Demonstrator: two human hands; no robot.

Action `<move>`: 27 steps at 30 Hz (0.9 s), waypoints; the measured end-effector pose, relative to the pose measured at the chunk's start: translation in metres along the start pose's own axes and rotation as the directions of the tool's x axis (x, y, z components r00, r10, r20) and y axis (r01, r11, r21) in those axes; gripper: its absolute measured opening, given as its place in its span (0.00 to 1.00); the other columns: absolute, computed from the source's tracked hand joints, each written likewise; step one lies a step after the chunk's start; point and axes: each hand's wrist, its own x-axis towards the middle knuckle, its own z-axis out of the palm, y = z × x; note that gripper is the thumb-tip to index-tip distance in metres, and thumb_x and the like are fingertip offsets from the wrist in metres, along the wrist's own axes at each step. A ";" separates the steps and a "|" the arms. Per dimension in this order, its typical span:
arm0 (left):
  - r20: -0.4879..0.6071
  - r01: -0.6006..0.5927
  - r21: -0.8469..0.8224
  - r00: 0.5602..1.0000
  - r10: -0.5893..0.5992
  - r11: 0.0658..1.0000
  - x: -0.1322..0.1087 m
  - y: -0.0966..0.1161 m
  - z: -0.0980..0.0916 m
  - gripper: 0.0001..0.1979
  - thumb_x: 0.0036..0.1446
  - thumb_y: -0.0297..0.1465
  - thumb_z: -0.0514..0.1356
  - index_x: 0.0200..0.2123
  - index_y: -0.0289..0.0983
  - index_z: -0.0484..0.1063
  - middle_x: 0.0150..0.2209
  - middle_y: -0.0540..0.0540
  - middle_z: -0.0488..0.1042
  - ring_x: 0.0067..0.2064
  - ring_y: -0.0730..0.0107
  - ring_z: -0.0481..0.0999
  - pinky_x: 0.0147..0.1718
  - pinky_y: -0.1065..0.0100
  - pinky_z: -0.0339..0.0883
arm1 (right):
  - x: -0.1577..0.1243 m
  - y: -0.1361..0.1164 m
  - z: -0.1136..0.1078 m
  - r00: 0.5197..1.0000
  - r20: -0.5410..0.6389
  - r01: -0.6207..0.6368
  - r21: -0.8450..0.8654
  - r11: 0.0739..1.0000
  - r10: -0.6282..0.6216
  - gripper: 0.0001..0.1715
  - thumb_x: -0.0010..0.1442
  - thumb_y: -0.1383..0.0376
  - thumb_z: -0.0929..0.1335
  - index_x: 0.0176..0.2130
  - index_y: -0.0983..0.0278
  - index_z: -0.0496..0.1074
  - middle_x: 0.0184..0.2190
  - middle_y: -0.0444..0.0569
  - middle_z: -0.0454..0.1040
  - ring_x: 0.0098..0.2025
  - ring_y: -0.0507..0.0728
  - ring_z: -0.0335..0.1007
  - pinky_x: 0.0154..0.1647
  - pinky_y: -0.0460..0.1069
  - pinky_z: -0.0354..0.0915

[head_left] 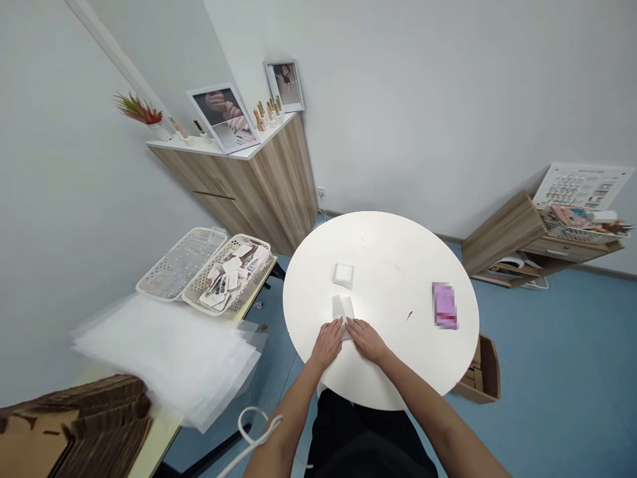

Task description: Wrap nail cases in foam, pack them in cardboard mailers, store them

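Note:
Both hands meet at a small white folded sheet (343, 307) on the round white table (378, 245); it looks like thin paper or wipe material. My left hand (328, 343) grips its near left edge with bent fingers. On the near right side, my right hand (367, 340) has its fingers closed over the sheet, close to the left fingertips. The part under the fingers is hidden. Just beyond lies a white square stack or packet (343, 275), touched by neither hand.
A pixelated purple item (445, 307) lies on the table's right side. At left, a side table bears white baskets (226, 273), translucent sheets (169, 352) and folded cardboard (74, 425). A cardboard box (480, 372) stands on the floor at right. A white cable (256, 441) crosses near my left forearm.

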 end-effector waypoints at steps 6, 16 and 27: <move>0.052 0.045 -0.130 0.998 -0.039 0.990 0.022 -0.005 -0.026 0.28 0.50 0.24 0.58 0.56 0.42 0.65 0.56 0.42 0.70 0.59 0.56 0.67 0.58 0.56 0.60 | 0.026 -0.002 -0.020 0.986 0.068 -0.152 0.031 0.988 0.150 0.24 0.62 0.70 0.61 0.57 0.61 0.65 0.56 0.53 0.67 0.56 0.62 0.60 0.49 0.55 0.67; -0.103 0.332 -0.412 0.908 -0.406 0.848 0.064 -0.023 -0.030 0.18 0.57 0.29 0.54 0.52 0.42 0.66 0.40 0.48 0.74 0.43 0.63 0.74 0.45 0.62 0.68 | 0.099 0.033 -0.041 0.929 0.102 -0.370 0.211 0.905 0.356 0.17 0.61 0.56 0.68 0.47 0.63 0.71 0.48 0.53 0.66 0.52 0.61 0.61 0.51 0.53 0.61; -0.275 0.485 -0.460 0.719 -0.638 0.744 0.064 -0.037 0.005 0.24 0.57 0.26 0.53 0.58 0.38 0.61 0.48 0.41 0.66 0.46 0.62 0.72 0.48 0.59 0.69 | 0.118 0.021 -0.006 0.634 0.198 -0.759 0.342 0.553 0.747 0.22 0.56 0.52 0.70 0.43 0.65 0.69 0.42 0.56 0.74 0.44 0.61 0.72 0.38 0.50 0.63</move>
